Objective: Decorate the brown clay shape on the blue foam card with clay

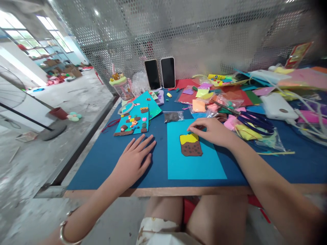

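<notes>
A light-blue sheet of paper [198, 169] lies on the dark blue tabletop in front of me. On it is a flat clay picture [191, 149], brown with dark dots below and yellow on top. My right hand [211, 131] is over the sheet, its thumb and forefinger pinched at the yellow part's top edge. A small dark bit shows at those fingertips, too small to name. My left hand [136, 157] rests flat on the tabletop, left of the sheet, fingers spread and holding nothing. A small bag of dark clay [173, 116] lies just beyond the sheet.
A decorated blue card [133, 120] and a lidded cup [121, 86] are at the left. Two phones [168, 73] lean against the perforated metal panel [184, 41]. Dark-handled scissors [255, 122], clay packets [199, 105], a white power bank [278, 108] and cables crowd the right.
</notes>
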The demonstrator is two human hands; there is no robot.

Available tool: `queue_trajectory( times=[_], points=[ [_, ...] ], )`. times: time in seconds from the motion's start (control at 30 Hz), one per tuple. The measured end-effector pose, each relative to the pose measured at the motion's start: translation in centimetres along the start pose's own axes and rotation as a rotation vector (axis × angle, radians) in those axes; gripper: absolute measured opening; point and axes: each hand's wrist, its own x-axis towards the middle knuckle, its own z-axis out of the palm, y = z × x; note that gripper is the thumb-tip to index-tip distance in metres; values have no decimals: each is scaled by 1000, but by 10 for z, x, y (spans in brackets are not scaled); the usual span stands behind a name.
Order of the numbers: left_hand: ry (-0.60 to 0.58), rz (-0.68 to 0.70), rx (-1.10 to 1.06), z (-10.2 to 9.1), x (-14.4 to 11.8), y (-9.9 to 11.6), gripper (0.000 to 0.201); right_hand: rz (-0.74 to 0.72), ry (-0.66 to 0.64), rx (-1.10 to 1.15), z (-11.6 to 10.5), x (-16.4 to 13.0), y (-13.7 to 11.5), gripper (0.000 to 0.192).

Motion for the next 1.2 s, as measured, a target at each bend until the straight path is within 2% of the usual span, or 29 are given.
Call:
queue_trajectory(
  times=[0.13,0.3,0.43,0.73,0.87,1.0,1.1,1.2],
  points=[
    [17,14,74,0,-5,4,42,-4,-9,-9,0,0,1,22],
    [13,24,99,4,2,6,48,3,-20,-11,0,0,0,21],
    [2,8,35,4,7,4,51,3,-13,-14,1,0,1,21],
    [63,-13,-78,-3,2,-2,50,-15,-20,-22,0,0,0,23],
    [61,52,-129,-10,17,16,48,-23,8,-35,0,1,1,21],
    [14,159,-162,-14,48,46,53,18,51,-45,-1,3,6,20],
    [-12,192,-194,-12,73,64,53,24,100,-59,-2,4,10,24],
    [-30,199,-182,-7,90,73,52,29,121,-79,-4,4,11,27]
  ],
)
